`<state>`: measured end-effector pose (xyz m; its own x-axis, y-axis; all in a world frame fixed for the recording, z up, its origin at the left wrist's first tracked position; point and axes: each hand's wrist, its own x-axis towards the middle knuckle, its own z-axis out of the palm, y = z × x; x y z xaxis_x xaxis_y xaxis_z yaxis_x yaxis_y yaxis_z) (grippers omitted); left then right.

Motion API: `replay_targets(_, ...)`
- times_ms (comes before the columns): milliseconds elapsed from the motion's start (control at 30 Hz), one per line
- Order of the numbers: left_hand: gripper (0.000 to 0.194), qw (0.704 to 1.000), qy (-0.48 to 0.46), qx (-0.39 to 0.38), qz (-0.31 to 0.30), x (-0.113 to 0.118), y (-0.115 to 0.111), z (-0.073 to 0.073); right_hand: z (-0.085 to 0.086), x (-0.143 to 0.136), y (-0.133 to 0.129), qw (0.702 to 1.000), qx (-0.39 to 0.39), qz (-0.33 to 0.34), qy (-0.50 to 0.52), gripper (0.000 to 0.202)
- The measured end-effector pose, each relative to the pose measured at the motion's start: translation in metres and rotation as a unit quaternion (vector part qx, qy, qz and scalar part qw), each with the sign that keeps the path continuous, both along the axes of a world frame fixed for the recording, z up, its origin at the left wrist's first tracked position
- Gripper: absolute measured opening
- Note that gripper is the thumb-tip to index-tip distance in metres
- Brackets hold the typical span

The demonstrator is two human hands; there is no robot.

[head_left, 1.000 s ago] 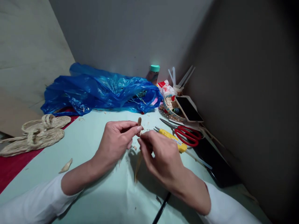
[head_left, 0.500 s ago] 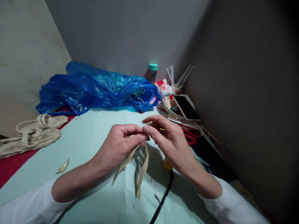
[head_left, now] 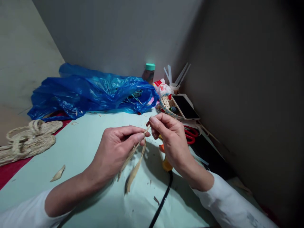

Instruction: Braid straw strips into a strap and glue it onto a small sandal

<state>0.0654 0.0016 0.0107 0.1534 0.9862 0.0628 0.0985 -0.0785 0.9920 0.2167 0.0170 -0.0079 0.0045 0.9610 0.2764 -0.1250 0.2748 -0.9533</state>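
My left hand (head_left: 121, 146) pinches strips of dried plant fibre (head_left: 136, 169) between thumb and fingers, and their loose ends hang down over the table. My right hand (head_left: 172, 137) is closed on the short upper end of the same strips, just right of the left fingertips. The fibre looks twisted or knotted where it runs between the hands. Beneath the right hand lies a yellow-and-orange tool (head_left: 167, 164) with a black cord (head_left: 163, 201); the hand partly hides it.
Woven fibre sandals (head_left: 35, 137) lie at the left on red cloth. Behind are a crumpled blue plastic bag (head_left: 90, 91) and a green-capped jar (head_left: 149, 72). At the right are a small basket (head_left: 166, 107), a phone (head_left: 185, 106), red-handled scissors (head_left: 191, 134) and a cup of translucent sticks (head_left: 174, 85).
My right hand has drawn slightly away from the left, and a short taut length of fibre now shows between them. The view has shifted a little, uncovering more of the yellow-and-orange tool.
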Motion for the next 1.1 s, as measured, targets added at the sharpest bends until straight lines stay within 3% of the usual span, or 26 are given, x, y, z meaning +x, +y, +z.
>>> replay_targets(167,0.01,0.999,-0.032,-0.023,0.004,-0.002,-0.001,-0.005,0.0,0.001,0.0,0.995,-0.022,0.098,0.0,0.014)
replay_targets(333,0.012,0.995,-0.102,-0.008,-0.01,-0.005,0.001,-0.005,-0.001,-0.003,-0.01,0.977,-0.044,0.185,-0.1,0.014)
replay_targets(667,0.008,0.992,-0.117,-0.012,-0.04,-0.008,-0.001,-0.008,0.0,-0.008,-0.016,0.98,-0.027,0.122,-0.157,0.014)
replay_targets(767,0.006,0.997,-0.064,0.024,-0.022,-0.009,-0.002,-0.006,-0.001,-0.008,-0.014,0.983,-0.002,0.079,-0.164,0.015)
replay_targets(867,0.008,0.992,0.058,0.109,0.019,-0.012,-0.001,-0.004,-0.001,-0.007,-0.014,0.983,0.03,0.029,-0.177,0.017)
replay_targets(933,0.002,0.97,0.151,0.185,0.04,-0.014,0.0,-0.004,-0.001,-0.006,-0.015,0.985,0.032,0.006,-0.17,0.02)
replay_targets(1000,0.009,0.939,0.224,0.255,0.056,-0.014,0.001,-0.005,-0.001,-0.007,-0.015,0.991,0.012,-0.009,-0.134,0.021)
replay_targets(1100,0.01,0.897,0.272,0.339,0.075,-0.013,-0.002,-0.01,0.0,-0.008,-0.014,0.998,-0.027,-0.006,-0.064,0.02)
